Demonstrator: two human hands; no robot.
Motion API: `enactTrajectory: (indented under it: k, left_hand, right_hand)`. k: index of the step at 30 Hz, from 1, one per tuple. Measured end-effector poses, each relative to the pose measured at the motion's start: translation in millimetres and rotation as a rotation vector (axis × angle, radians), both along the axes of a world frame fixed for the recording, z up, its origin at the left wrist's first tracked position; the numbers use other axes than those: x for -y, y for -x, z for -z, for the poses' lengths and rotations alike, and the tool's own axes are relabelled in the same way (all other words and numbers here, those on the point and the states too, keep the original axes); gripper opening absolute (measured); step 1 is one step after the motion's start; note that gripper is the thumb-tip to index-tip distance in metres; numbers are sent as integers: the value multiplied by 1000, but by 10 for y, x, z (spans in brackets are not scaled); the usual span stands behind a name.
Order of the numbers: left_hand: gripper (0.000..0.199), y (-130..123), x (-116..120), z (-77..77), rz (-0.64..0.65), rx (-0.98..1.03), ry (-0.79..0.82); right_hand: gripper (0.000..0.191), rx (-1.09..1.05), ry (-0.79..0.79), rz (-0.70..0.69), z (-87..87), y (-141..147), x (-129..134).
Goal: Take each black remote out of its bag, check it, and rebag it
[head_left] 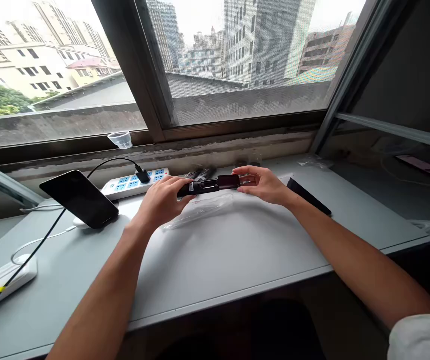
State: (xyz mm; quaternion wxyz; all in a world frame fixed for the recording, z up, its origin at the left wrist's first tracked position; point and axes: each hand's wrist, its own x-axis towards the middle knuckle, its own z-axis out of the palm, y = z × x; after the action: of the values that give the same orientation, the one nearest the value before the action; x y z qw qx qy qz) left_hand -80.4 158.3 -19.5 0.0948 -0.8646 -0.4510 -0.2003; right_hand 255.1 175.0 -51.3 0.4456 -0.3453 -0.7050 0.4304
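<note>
A slim black device (pixel 204 187) is held level just above the desk. My left hand (pixel 166 197) is closed around its left end, thumb below and fingers on top. A small white label and a narrow recessed slot show on its upper face. At its right end sits a dark, glossy rectangular piece (pixel 229 182), pinched at its outer edge between the thumb and fingers of my right hand (pixel 258 185). Whether the two parts are joined or only touching, I cannot tell. Clear plastic wrap (pixel 200 210) lies beneath, and small dark items in plastic (pixel 203 174) are partly hidden behind.
A white power strip (pixel 134 185) with a black plug stands left. Near it, a dark-screened phone or tablet (pixel 80 197) leans on a stand, with cables around. A black flat object (pixel 308 196) lies by my right forearm. A clear plastic cup (pixel 121 140) rests on the window ledge.
</note>
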Motion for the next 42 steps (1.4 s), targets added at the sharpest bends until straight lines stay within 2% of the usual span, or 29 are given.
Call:
enactTrajectory:
  k: [16,29,32,36,42]
  left_hand:
    - [44,-5,10,-9,18,40,3]
    - [42,-32,5,14,31,32,18]
    - [42,-37,6,16,19,34,7]
    - [40,-56,15,4,-5,52,-29]
    - [40,-219,78,13,119,75,-51]
  right_hand:
    - [58,42,-41,25,-28,-34,15]
    - [47,180,-130,107,-73,32,84]
    - [43,213,-117,140,-89,40,101]
    - [40,203,-55,56,-88,37,86]
    - [46,95,60,61,-61,103,86]
